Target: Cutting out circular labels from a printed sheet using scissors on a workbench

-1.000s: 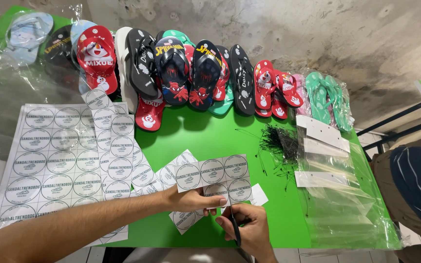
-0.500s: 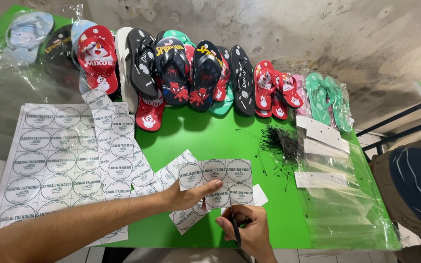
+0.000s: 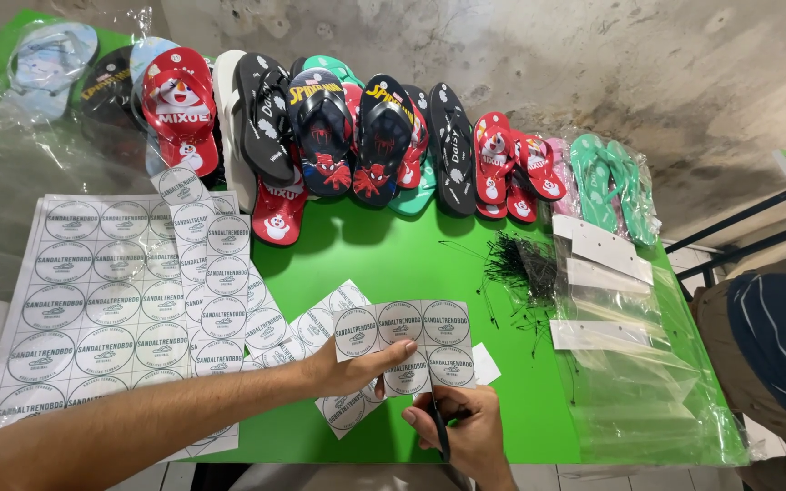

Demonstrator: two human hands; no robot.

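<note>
Down at the near edge of the green table, the person's left hand reaches in from the lower left, forearm stretched long across the frame, thumb on top and fingers underneath, pinching a small sheet of round labels. That sheet is lifted slightly and held flat over the table's front edge, just right of a loose pile of cut label strips. The right hand comes up from below, wrist bent, knuckles toward the camera, closed around a pair of scissors whose dark blades point upward and meet the lower edge of the held sheet.

To the left, a large sheet of uncut labels lies flat, half on clear plastic wrap, with a few long strips laid across its right side. Along the far edge stands a row of flip-flops, leaning against the wall: red ones, black ones, dark blue ones with a cartoon figure, and green ones at the right end. Right of centre sits a heap of thin black plastic ties, touching a stack of clear bags with white header cards. At the right margin, another person's striped sleeve shows, well apart from the hands.
</note>
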